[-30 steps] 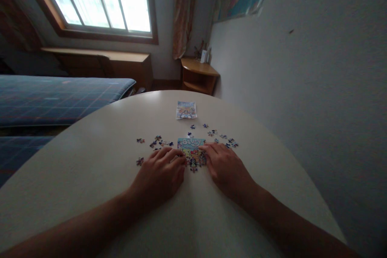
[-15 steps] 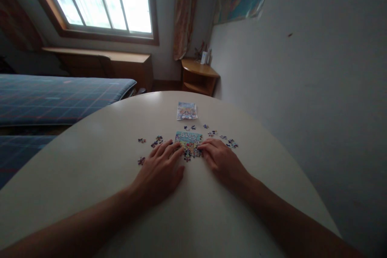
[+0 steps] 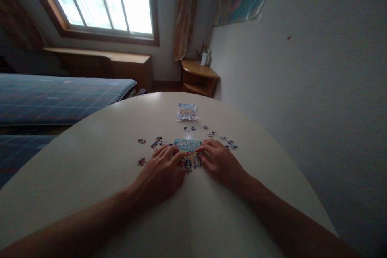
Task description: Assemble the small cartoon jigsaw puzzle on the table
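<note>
A partly joined jigsaw puzzle [image 3: 188,146] lies flat on the round table, its top edge straight and turquoise with pale lettering, its lower edge ragged. At its left side my left hand [image 3: 165,169] grips it with bent fingers and the thumb low. My right hand [image 3: 222,162] has its curled fingertips on the puzzle's right edge. The fingers cover both sides of the picture. Left of my left hand are loose jigsaw pieces [image 3: 141,161], and more pieces [image 3: 232,144] lie beyond my right hand.
A small printed picture sheet or packet [image 3: 186,112] lies towards the table's far side. The pale table [image 3: 121,129] has a curved edge. A bed with a plaid cover [image 3: 60,98] stands at the left, a corner shelf [image 3: 201,69] behind, and a wall [image 3: 302,88] at the right.
The joined puzzle has slid a short way towards me between my hands. My right fingers have shifted a little along its edge; the loose pieces have stayed in place.
</note>
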A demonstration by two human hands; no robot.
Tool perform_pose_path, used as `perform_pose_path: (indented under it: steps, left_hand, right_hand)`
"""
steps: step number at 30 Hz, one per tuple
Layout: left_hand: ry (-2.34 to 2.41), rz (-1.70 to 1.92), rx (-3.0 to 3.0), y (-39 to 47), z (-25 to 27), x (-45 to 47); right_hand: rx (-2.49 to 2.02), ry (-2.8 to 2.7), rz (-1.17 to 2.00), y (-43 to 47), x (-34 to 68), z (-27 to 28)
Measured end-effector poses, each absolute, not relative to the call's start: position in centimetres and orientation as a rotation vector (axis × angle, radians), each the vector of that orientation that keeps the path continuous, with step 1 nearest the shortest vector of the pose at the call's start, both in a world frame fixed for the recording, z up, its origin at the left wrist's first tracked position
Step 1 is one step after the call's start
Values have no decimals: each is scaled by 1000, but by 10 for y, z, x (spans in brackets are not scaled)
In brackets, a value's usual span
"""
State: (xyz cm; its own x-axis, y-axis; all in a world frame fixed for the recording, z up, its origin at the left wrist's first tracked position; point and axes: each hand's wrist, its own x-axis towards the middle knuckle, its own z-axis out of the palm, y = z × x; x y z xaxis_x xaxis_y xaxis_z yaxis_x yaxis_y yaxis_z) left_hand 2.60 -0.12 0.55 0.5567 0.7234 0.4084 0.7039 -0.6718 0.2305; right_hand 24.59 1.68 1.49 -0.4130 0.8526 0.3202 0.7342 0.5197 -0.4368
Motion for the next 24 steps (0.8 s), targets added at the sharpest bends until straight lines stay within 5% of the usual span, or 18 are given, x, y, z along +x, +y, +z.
perform_pose_path:
  steps: [24]
  left_hand:
    - [1184,673,2737,12,4,7]
  right_hand:
    - [-1036,-2648,335,22,273,25]
